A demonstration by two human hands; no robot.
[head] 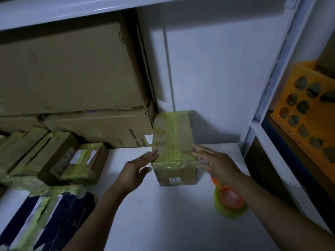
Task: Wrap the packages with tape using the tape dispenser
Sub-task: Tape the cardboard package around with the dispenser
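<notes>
A small cardboard package (173,142) wrapped in yellowish tape stands on the white shelf (163,214), near the back wall. My left hand (137,169) is beside its left side, fingers spread, fingertips at the box's edge. On the package's right side is my right hand (215,163), also with fingers apart and at most touching the box. The tape dispenser (229,201), an orange holder with a roll of yellowish tape, lies on the shelf under my right forearm, held by neither hand.
Several taped packages (59,158) are stacked at the left, with dark taped parcels (54,218) in front of them. Large cardboard boxes (72,73) fill the back left. A white shelf post (268,105) and an orange crate (306,113) stand at the right.
</notes>
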